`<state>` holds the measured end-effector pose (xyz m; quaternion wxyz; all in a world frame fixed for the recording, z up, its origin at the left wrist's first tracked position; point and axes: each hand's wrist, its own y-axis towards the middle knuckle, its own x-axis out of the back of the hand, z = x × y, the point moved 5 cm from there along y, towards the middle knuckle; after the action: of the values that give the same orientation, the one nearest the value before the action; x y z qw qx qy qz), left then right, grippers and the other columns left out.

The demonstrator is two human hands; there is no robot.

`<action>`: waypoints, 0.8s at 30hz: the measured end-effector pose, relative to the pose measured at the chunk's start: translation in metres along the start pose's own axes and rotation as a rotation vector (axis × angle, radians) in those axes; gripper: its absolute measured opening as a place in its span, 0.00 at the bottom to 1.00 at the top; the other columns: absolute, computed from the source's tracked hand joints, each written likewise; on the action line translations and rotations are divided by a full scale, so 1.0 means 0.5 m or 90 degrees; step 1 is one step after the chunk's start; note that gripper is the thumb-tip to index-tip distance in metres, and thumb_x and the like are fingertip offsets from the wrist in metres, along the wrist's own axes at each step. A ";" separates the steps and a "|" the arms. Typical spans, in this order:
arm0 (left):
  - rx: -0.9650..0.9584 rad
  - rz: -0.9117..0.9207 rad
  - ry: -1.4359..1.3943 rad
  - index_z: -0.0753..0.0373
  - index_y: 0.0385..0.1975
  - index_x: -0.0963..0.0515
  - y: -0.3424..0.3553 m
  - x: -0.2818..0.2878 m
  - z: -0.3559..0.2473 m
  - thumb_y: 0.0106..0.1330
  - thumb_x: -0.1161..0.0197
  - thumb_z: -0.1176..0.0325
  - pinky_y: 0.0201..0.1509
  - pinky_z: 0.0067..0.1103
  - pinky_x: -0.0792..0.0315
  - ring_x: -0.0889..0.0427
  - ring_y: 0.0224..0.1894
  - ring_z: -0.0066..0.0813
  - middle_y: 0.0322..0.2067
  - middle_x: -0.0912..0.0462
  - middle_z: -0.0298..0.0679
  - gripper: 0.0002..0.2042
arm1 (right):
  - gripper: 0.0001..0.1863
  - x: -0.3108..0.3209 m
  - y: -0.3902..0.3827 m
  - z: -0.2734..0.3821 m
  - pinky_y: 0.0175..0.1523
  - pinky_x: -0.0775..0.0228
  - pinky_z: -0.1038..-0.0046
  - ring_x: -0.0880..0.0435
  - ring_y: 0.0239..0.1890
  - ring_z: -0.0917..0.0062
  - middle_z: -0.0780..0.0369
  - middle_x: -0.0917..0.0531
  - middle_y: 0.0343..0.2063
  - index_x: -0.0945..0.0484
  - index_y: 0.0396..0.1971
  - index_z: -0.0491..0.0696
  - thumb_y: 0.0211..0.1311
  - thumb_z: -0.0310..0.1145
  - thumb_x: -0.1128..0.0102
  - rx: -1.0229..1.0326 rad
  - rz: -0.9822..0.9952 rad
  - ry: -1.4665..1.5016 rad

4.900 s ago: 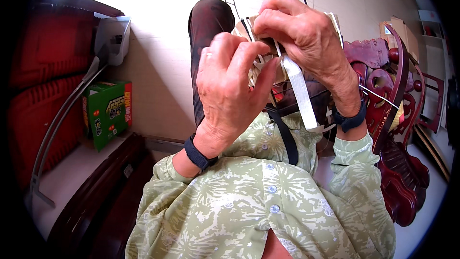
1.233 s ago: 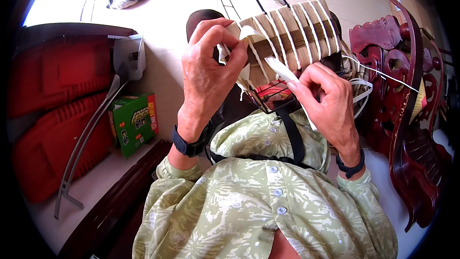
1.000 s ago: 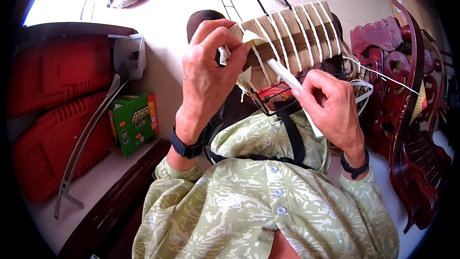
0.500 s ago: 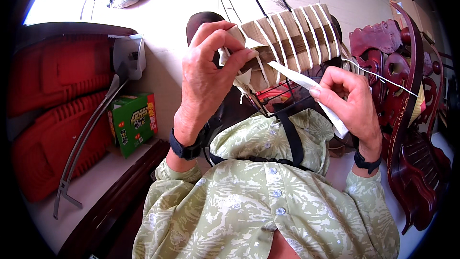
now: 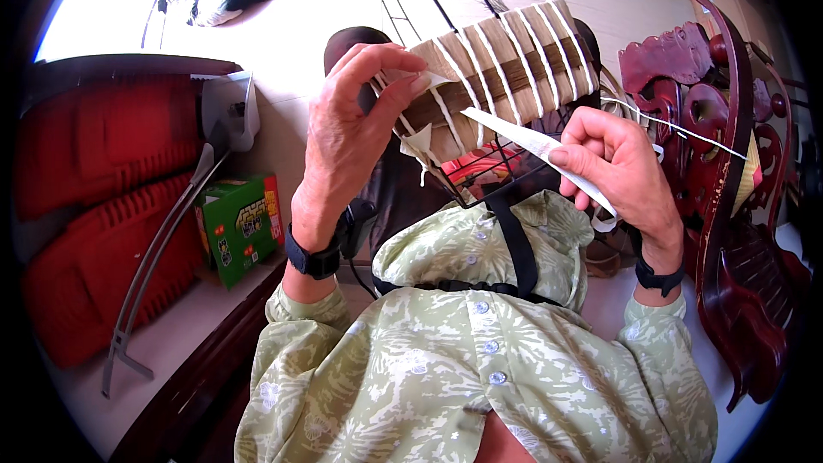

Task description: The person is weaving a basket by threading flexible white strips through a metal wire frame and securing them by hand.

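Note:
A panel of brown flat strips (image 5: 506, 72), crossed by several slanting white cords (image 5: 549, 58), is fixed on a black wire frame (image 5: 483, 173) in front of me. My left hand (image 5: 347, 111) is closed at its left end, thumb and forefinger pinching a pale strip end (image 5: 438, 81) on the panel. Another pale end (image 5: 418, 140) sticks out at the lower left corner. Held by my right hand (image 5: 624, 170) is a long cream strip (image 5: 523, 138), gripped between thumb and fingers. Its narrow tip points at the panel's lower middle edge.
To the right stands a carved dark-red wooden chair (image 5: 729, 163), with a loose white cord (image 5: 677, 130) running towards it. Red plastic pieces (image 5: 103, 249), a green box (image 5: 240, 231) and a grey metal stand (image 5: 163, 249) are at left. A black-and-white animal (image 5: 219, 2) lies on the far floor.
The panel and frame have shifted slightly left. My left hand has moved left and its fingers have drawn back a little along the panel. My right hand still holds the cream strip.

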<state>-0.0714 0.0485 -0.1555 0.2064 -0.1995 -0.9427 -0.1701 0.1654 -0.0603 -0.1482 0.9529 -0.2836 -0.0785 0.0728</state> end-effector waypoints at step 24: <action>-0.375 0.030 0.230 0.64 0.45 0.17 -0.082 -0.111 -0.158 0.54 0.31 0.78 0.55 0.31 0.20 0.13 0.45 0.36 0.43 0.13 0.42 0.16 | 0.09 0.091 -0.226 -0.002 0.24 0.27 0.77 0.16 0.20 0.75 0.60 0.13 0.25 0.14 0.32 0.38 0.56 0.28 0.25 0.343 0.407 0.113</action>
<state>-0.0180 -0.0360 -0.1229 0.3078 -0.2390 -0.7964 -0.4626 0.2206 -0.1459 -0.0816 0.9255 -0.0399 0.1178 0.3577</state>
